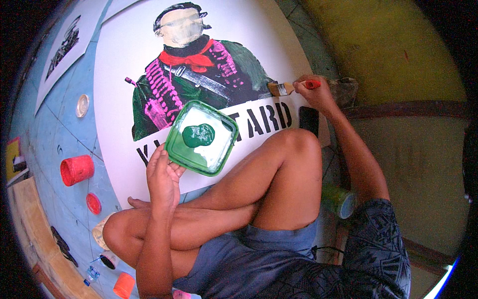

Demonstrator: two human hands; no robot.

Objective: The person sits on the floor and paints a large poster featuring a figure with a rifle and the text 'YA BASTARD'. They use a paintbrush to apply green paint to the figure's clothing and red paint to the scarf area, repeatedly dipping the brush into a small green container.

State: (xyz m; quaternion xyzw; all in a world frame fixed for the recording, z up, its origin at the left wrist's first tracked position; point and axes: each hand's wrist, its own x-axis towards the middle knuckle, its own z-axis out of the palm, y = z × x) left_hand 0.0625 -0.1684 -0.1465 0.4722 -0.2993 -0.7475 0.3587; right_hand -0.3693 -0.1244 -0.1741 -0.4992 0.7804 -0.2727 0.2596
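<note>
My left hand (164, 179) holds a green-rimmed square plastic tray (177, 154) with a blob of thick green paint (198, 135) in it, above a large white poster (114, 74). On the poster is a painted figure (199, 84) with a red scarf, pink details and dark green clothing, above black stencilled lettering, partly hidden by the tray. My right hand (316, 94) grips a paintbrush (281, 89) with a red-tipped handle, its bristles at the figure's right shoulder. A dark phone-like slab (308, 120) lies just below that hand, near the poster's right edge.
My crossed bare legs (279, 184) are below the poster. On the blue tiled floor are red containers (77, 169), a white lid (82, 104), an orange cup (123, 285), a small bottle (91, 274) and a green-yellow container (338, 202). Another print (62, 47) lies upper left; a yellow wall (398, 60) rises right.
</note>
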